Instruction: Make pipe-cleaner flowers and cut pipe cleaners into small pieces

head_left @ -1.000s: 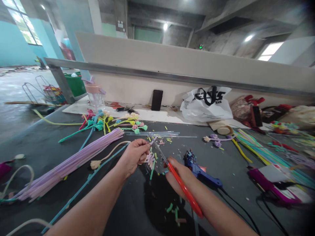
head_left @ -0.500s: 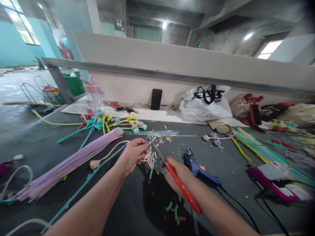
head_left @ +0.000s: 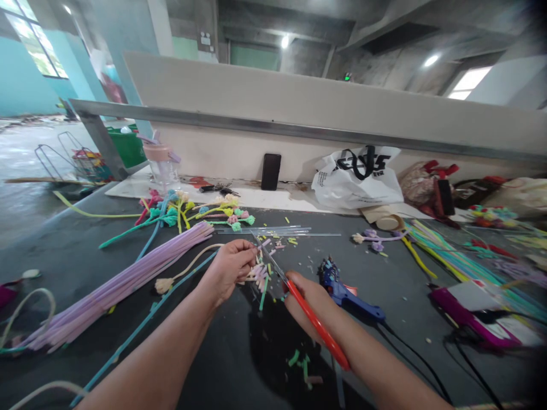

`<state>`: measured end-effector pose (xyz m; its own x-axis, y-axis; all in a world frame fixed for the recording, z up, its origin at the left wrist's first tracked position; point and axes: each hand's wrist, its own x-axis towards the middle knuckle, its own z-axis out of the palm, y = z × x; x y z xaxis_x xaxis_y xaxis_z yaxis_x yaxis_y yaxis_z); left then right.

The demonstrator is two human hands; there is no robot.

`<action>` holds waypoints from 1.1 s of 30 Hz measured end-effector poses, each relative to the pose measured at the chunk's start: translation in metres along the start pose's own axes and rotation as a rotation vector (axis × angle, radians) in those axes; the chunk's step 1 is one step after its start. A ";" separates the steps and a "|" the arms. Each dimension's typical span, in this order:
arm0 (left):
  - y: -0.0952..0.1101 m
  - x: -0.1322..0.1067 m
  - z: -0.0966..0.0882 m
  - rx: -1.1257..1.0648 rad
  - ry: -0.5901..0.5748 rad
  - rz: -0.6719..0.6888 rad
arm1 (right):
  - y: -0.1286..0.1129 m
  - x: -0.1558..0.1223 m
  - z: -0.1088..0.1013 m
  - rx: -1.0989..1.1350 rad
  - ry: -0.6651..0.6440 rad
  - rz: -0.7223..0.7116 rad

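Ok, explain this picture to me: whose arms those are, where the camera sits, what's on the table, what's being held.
No machine: both bare arms belong to one person, filmed by a head-worn camera looking forward and down. The right hand grips red-handled scissors. The left hand pinches a short lilac piece at the blades. On the dark table lie a bundle of lilac pipe cleaners, a blue glue gun and offcuts; at the back, a white plastic bag and a black phone leaning on the board.
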<state>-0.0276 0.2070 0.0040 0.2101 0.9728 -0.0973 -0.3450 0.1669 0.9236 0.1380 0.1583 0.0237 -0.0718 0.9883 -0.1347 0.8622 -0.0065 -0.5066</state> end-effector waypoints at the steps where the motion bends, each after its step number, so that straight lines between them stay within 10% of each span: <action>1: 0.000 0.000 0.000 0.000 0.001 0.000 | -0.001 0.000 0.000 0.001 0.000 0.010; 33: 0.005 -0.003 0.005 0.016 -0.010 -0.023 | 0.002 0.001 0.001 0.046 -0.018 0.032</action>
<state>-0.0258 0.2042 0.0108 0.2267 0.9671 -0.1150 -0.3254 0.1865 0.9270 0.1390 0.1588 0.0218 -0.0538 0.9846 -0.1662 0.8403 -0.0453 -0.5403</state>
